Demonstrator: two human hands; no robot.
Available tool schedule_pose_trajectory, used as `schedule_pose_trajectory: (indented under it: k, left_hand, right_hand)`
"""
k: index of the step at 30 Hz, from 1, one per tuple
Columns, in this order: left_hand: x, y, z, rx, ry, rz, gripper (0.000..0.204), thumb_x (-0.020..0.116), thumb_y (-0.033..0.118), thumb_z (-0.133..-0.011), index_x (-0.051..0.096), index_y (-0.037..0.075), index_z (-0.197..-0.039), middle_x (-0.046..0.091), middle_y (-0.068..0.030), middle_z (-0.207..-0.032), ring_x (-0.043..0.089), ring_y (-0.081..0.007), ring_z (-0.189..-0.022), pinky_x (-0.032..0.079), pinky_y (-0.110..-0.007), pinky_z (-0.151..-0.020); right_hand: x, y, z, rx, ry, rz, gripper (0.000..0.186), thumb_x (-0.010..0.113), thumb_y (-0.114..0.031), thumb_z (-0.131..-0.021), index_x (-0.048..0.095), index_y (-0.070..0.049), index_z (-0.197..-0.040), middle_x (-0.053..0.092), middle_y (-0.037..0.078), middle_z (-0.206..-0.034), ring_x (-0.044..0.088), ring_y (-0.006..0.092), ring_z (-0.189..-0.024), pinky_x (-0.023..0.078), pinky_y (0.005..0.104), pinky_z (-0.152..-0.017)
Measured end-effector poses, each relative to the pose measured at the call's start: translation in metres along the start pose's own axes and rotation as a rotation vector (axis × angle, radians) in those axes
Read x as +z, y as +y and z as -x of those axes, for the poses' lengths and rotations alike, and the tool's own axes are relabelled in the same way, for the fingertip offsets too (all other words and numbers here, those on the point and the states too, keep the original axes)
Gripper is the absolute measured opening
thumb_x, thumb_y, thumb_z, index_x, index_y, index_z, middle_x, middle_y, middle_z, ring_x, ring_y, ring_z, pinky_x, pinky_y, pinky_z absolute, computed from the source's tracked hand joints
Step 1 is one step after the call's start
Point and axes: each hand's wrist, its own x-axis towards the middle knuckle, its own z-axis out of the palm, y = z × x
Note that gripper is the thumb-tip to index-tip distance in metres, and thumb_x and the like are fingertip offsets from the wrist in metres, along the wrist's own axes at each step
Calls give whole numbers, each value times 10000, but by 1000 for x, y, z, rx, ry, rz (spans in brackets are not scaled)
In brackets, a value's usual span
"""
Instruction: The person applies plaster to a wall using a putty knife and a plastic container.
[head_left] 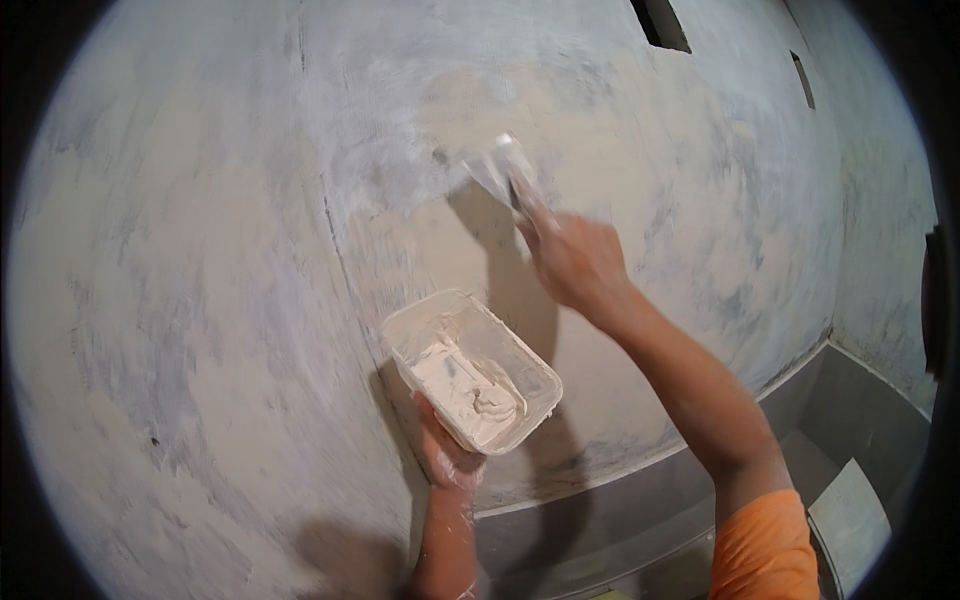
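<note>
My left hand grips a rectangular, translucent plastic tub from below and from its left side. Inside the tub lies thick cream putty, smeared up the walls. Higher up, my right hand is closed round the handle of a putty knife. The wide blade is blurred by motion and is close to or against the wall; I cannot tell which. Cream patches of putty cover much of the grey-white wall around the blade. White smears mark my left wrist.
Grey tiles run along the foot of the wall, up to a corner at the right. A pale flat panel leans at the lower right. Near the top is a dark rectangular recess. A dark object stands at the right edge.
</note>
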Motion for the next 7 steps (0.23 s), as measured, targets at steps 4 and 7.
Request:
schedule_pose_trajectory:
  k: [4, 7]
  left_hand:
    - [2, -2, 1, 13, 16, -57, 792, 416, 626, -1039, 278, 82, -1598, 421, -121, -1571, 472, -309, -1398, 427, -455, -1142]
    - [3, -3, 4, 16, 20, -99, 801, 418, 631, -1036, 266, 89, -1605, 411, -119, -1579, 464, -308, -1407, 412, -455, -1152]
  right_hand:
    - [-1, 0, -36, 10, -88, 59, 611, 499, -301, -1047, 274, -172, -1600, 673, 160, -731, 640, 414, -637, 474, 535, -556]
    - [10, 2, -10, 41, -113, 76, 628, 489, -296, -1048, 244, -186, -1617, 711, 176, -824, 679, 409, -708, 516, 513, -605]
